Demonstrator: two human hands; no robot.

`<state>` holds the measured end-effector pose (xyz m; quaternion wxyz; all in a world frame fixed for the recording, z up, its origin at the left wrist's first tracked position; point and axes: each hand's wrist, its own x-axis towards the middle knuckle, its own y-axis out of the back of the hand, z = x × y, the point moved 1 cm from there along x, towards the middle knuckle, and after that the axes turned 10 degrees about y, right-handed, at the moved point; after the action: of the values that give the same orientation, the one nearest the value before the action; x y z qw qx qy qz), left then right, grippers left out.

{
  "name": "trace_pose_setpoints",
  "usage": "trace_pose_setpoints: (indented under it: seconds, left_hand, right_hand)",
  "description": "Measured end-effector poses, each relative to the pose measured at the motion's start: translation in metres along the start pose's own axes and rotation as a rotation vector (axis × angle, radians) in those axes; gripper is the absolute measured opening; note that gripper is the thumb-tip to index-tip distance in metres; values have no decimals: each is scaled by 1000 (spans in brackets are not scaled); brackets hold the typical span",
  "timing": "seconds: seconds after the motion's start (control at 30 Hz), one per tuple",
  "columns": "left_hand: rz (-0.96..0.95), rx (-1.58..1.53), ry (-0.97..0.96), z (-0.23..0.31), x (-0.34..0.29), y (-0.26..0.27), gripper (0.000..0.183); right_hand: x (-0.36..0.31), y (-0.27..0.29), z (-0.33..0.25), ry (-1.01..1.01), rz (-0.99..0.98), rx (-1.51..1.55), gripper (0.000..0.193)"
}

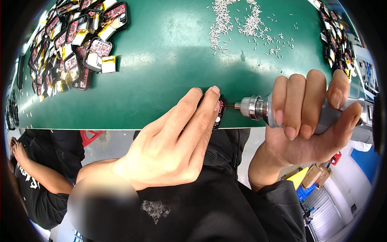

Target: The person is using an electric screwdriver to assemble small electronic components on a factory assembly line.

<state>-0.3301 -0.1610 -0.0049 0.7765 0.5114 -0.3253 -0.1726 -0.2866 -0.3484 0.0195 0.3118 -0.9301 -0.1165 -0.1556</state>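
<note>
My right hand (308, 109) wraps round a grey electric screwdriver (262, 108), which lies level in the picture with its bit pointing left. The thin bit reaches a small black device case with a red circuit board (219, 115) near the table's front edge. Over that case lies my left hand (181, 133), its fingers pressed together and holding it down. Most of the case is hidden under those fingers. The bit's tip meets the board beside my left fingertips; whether a screw sits there is too small to tell.
Many open black cases with red boards and silver battery pouches (72, 52) are heaped at the far left of the green table (161, 68). Loose small screws (254, 24) lie scattered at the back. More cases (338, 38) stand at the right edge. Another person (40, 173) sits at the left.
</note>
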Motion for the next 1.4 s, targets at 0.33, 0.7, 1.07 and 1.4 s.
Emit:
trace_pose_setpoints:
  seconds: [0.33,0.7,1.07,1.4]
  left_hand:
    - [19,-15,-12,0,-1,1,41]
    - [-58,1,-2,-5,0,15,37]
    - [231,376,487,-118,1,94,42]
    - [160,187,272,-73,48,37,35]
  right_hand:
    - [6,-7,13,11,-256,-86,26]
    - [11,-19,15,13,-69,109,22]
    - [-24,26,-21,269,97,209,20]
    - [-43,41,-2,178,385,367,16]
